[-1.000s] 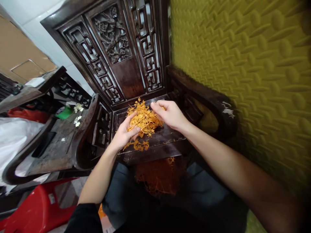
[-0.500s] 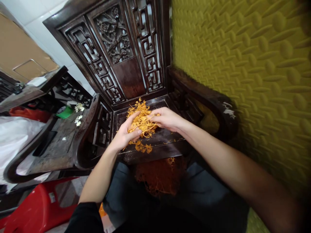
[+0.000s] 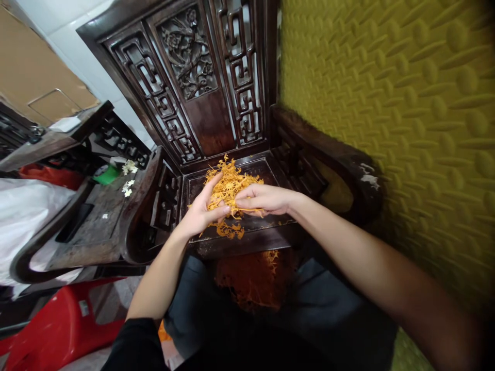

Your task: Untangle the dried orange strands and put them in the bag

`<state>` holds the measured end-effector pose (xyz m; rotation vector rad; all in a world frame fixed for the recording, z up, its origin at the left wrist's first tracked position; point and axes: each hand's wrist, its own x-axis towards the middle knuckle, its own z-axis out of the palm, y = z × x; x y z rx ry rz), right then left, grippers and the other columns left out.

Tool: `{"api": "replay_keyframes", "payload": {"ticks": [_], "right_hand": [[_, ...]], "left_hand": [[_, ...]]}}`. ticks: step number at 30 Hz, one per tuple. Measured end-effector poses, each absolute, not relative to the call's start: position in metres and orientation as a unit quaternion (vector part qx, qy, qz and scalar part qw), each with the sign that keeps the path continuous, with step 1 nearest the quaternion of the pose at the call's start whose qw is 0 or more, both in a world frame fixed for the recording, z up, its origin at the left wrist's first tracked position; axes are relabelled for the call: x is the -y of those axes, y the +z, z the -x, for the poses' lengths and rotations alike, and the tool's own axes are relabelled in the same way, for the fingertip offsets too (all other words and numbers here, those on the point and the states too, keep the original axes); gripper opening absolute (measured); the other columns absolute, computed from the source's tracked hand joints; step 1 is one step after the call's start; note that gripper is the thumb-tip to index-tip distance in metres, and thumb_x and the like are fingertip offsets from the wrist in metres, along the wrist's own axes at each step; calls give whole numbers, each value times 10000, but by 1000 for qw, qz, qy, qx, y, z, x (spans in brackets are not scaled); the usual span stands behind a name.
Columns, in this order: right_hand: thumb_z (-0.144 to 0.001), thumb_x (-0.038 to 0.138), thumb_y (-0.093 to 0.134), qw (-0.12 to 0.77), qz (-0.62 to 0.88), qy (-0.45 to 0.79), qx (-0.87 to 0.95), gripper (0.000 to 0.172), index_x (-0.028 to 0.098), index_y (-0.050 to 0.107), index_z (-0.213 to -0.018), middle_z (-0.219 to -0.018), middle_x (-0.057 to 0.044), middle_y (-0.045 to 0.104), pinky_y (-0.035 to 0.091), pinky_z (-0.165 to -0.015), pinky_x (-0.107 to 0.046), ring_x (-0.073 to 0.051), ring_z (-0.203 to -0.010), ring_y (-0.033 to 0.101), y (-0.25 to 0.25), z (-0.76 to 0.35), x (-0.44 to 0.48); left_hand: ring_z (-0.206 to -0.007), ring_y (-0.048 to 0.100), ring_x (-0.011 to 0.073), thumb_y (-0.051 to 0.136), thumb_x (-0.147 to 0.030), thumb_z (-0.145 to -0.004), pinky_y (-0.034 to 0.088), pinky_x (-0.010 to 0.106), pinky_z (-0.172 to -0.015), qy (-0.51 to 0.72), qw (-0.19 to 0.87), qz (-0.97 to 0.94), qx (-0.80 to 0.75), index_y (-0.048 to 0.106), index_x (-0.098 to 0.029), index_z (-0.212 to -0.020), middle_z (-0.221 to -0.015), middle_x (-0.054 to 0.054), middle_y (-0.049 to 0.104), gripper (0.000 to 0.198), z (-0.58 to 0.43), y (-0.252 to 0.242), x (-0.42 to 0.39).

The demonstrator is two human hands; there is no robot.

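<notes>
A heap of orange-yellow plastic flower pieces (image 3: 234, 180), thin and branching with stems, lies on the dark wooden chair seat (image 3: 266, 167). My left hand (image 3: 201, 212) curves round the near left side of the heap, with its thumb and fingers about some of the pieces. What lies under its fingers is partly hidden. Close to the left thumb, my right hand (image 3: 266, 198) pinches thin orange pieces between thumb and fingers, and stems stick out below it. A few loose flower pieces (image 3: 230, 230) rest at the seat's front edge.
The carved chair back (image 3: 211, 121) rises behind the heap. A yellow textured padded wall (image 3: 386, 93) stands to the right. At left are a wooden chair with white flower pieces (image 3: 128, 188), a white bag (image 3: 31, 221) and a red plastic stool (image 3: 58, 330). More orange pieces (image 3: 255, 283) lie below the seat.
My right hand has moved slightly down and closer to the left thumb, pinching near it. My left hand stays nearly in place. The view has shifted a little.
</notes>
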<state>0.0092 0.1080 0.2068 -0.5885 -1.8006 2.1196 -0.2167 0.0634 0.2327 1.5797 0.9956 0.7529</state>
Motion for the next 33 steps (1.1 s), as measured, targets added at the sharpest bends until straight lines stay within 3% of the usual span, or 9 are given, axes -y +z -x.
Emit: {"api": "replay_keyframes", "payload": {"ticks": [5, 11, 17, 20, 22, 25, 27, 30, 33], "right_hand": [[-916, 563, 619, 206, 283, 583, 734, 459, 161, 594, -695, -545, 63, 393, 199, -469, -231, -70, -500, 299, 209, -2, -103], [-872, 458, 680, 381, 461, 445, 666, 373, 138, 665, -680, -562, 16, 512, 247, -494, -236, -86, -523, 388, 195, -10, -129], [-871, 475, 707, 541, 459, 551, 439, 372, 148, 596, -731, -485, 51, 431, 157, -381, -206, -50, -374, 312, 201, -51, -157], [-881, 336, 705, 506, 425, 623, 418, 253, 119, 619, -781, -728, -91, 672, 163, -354, -186, -76, -469, 537, 209, -44, -149], [-872, 215, 672, 474, 408, 656, 423, 114, 106, 652, -848, -850, -130, 715, 161, -345, -183, -80, -512, 582, 211, -32, -140], [-866, 164, 633, 419, 362, 712, 432, 193, 135, 681, -1051, -696, -20, 642, 153, -342, -181, -38, -396, 414, 208, -19, -130], [-906, 275, 636, 335, 340, 752, 455, 224, 159, 683, -1092, -556, 60, 490, 112, -342, -181, -28, -351, 270, 205, -16, -124], [-906, 465, 666, 186, 317, 773, 517, 314, 152, 690, -909, -481, 82, 387, 91, -346, -188, -35, -352, 223, 200, -15, -119], [-865, 450, 729, 246, 347, 733, 530, 349, 173, 585, -708, -437, 84, 363, 104, -354, -194, -41, -355, 224, 197, -9, -120]], "left_hand": [[-572, 543, 147, 753, -360, -843, 461, 276, -541, 291, 518, -681, -428, 108, -238, -1631, -687, -25, 575, 1026, 215, 227, -63], [-474, 443, 111, 708, -335, -872, 372, 235, -473, 268, 560, -665, -416, 149, -253, -1632, -575, -73, 474, 947, 216, 232, -59], [-474, 481, 108, 737, -375, -853, 405, 239, -490, 340, 530, -661, -407, 98, -240, -1637, -570, -83, 483, 1021, 230, 234, -62], [-470, 496, 113, 742, -391, -850, 414, 237, -482, 331, 530, -663, -412, 107, -228, -1636, -562, -82, 487, 1023, 232, 231, -65], [-464, 501, 117, 738, -402, -856, 414, 235, -471, 328, 526, -667, -413, 127, -239, -1634, -558, -78, 492, 1003, 232, 230, -66], [-458, 512, 128, 738, -407, -857, 424, 242, -462, 326, 518, -671, -420, 193, -246, -1624, -552, -66, 504, 955, 231, 231, -65], [-462, 514, 130, 743, -406, -852, 427, 245, -462, 320, 518, -670, -425, 204, -243, -1623, -559, -58, 519, 955, 230, 233, -64], [-476, 502, 115, 739, -392, -854, 407, 226, -471, 301, 538, -664, -423, 130, -230, -1638, -584, -58, 534, 1006, 231, 235, -62], [-487, 473, 98, 728, -365, -861, 379, 207, -483, 280, 558, -661, -416, 108, -234, -1641, -590, -71, 511, 1005, 229, 236, -61]]}}
